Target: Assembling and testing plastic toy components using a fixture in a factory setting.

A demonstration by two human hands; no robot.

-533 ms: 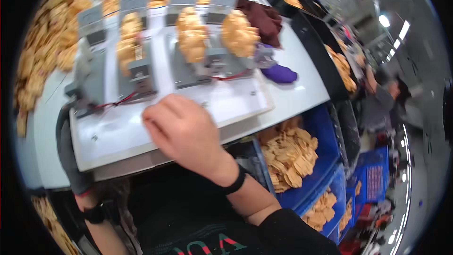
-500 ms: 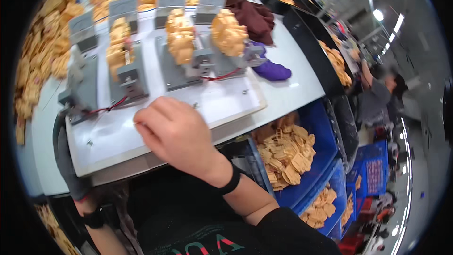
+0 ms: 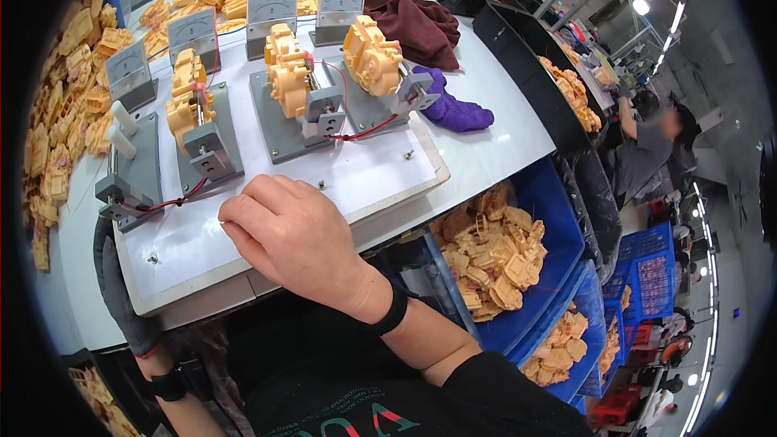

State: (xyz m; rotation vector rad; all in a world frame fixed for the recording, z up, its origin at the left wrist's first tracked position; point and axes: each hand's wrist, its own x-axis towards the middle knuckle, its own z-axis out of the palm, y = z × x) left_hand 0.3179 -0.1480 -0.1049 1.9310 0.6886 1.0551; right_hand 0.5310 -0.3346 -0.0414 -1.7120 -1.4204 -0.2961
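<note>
My right hand (image 3: 295,239), bare with a black wristband, hovers over the front of a white board (image 3: 243,218). Thumb and fingertips are pinched together; whether anything small lies between them is hidden. In a dark grey glove, my left hand (image 3: 121,299) lies stretched along the board's left edge, its fingers partly out of sight. Grey test fixtures stand on the board. Yellow plastic gearbox housings sit in three of them: one left (image 3: 188,97), one middle (image 3: 287,73), one right (image 3: 372,57). The leftmost fixture (image 3: 137,162) has two white pegs and no housing.
Analog meters (image 3: 271,20) stand behind the fixtures. Yellow housings are heaped at the left (image 3: 69,121) and back. A purple glove (image 3: 457,105) and brown cloth (image 3: 413,24) lie to the right. Blue bins (image 3: 558,218) and black trays (image 3: 518,57) hold more parts. A person works beyond.
The whole view has shifted slightly and become sharper. My right hand keeps its pinch in nearly the same place over the board, and my left hand stays at the edge.
</note>
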